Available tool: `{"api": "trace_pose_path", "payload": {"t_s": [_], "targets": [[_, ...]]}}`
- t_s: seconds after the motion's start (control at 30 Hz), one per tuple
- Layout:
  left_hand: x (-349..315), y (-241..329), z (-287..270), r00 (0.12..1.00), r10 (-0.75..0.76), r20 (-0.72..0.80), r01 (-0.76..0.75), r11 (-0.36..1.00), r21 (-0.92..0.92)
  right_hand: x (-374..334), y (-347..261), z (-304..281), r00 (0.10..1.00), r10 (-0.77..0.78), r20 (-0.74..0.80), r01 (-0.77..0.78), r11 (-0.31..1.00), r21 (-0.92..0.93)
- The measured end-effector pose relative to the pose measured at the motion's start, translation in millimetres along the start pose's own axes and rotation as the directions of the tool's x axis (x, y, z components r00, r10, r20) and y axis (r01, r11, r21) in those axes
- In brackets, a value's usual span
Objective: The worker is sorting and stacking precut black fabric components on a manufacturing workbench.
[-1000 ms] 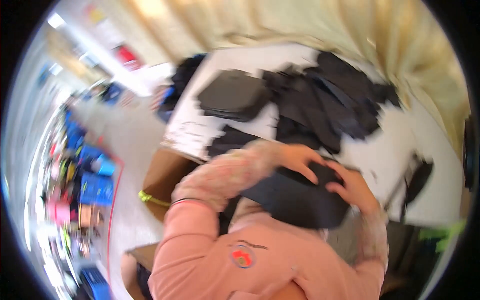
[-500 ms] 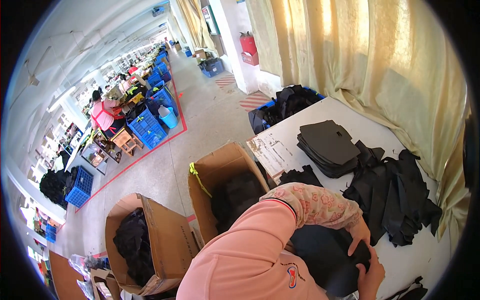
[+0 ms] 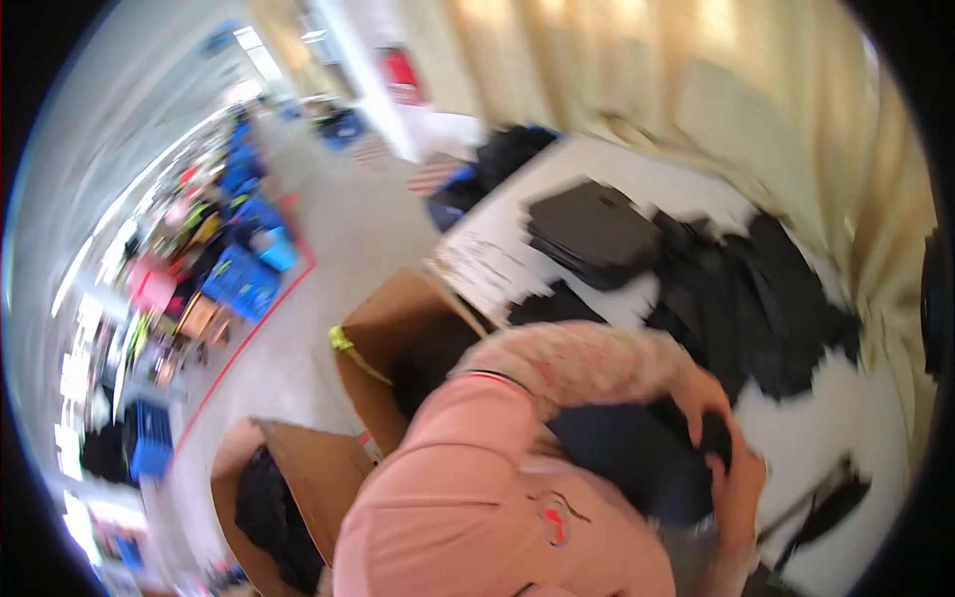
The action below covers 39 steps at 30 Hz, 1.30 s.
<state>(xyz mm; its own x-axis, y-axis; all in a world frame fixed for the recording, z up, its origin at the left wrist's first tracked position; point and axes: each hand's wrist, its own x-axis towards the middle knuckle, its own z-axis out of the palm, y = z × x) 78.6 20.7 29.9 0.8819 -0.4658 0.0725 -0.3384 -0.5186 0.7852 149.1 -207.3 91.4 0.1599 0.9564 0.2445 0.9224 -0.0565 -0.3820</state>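
Both my hands are at the right edge of a dark, flat cut piece (image 3: 627, 458) on the near part of the white table, close against my body. My left hand (image 3: 704, 400), coming from a floral sleeve, curls over its upper right corner. Just below, my right hand (image 3: 738, 488) pinches the same edge, thumb toward the piece. Motion blur hides whether it is one layer or several. Beyond my left arm sits a neat stack of dark cut pieces (image 3: 592, 229). To its right lies a loose, jagged heap of black pieces (image 3: 761, 308).
A cardboard box (image 3: 383, 308) with a yellow tie and dark contents stands left of the white table (image 3: 487, 254). Another box (image 3: 318, 478) of black material is nearer. Black strips (image 3: 826, 507) lie at the table's right. A cream curtain (image 3: 686, 80) hangs behind; a blue crate (image 3: 453, 199) stands beyond.
The view has swung and blurred, so the table and stack sit higher and further left. Both hands stay on the dark piece's edge, my right forearm now showing more.
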Motion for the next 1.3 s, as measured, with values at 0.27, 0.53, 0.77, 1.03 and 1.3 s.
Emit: {"api": "trace_pose_path", "payload": {"t_s": [0.27, 0.53, 0.77, 1.03, 1.3], "targets": [[-51.3, 55.4, 45.6, 0.970, -0.033, -0.242, 0.155, 0.848, 0.507, 6.4, 55.1, 32.5, 0.990, 0.126, -0.058, -0.129, 0.990, -0.063], [-65.8, 40.2, 110.6, 0.978, -0.179, -0.104, 0.207, 0.833, 0.513, 20.7, 111.5, 35.1, 0.983, 0.185, -0.004, -0.181, 0.962, 0.203], [-66.1, 34.8, 116.0, 0.977, -0.103, -0.188, 0.180, 0.874, 0.452, 8.7, 205.9, 78.0, 0.794, 0.520, 0.313, -0.598, 0.761, 0.253], [-74.8, 28.1, 124.8, 0.966, -0.108, -0.236, 0.209, 0.864, 0.459, -28.7, 172.4, 83.3, 0.643, 0.537, 0.546, -0.749, 0.292, 0.594], [-73.4, 27.8, 124.3, 0.959, -0.082, -0.271, 0.195, 0.887, 0.419, -67.0, 184.9, 97.6, 0.646, 0.629, 0.433, -0.703, 0.270, 0.658]]}}
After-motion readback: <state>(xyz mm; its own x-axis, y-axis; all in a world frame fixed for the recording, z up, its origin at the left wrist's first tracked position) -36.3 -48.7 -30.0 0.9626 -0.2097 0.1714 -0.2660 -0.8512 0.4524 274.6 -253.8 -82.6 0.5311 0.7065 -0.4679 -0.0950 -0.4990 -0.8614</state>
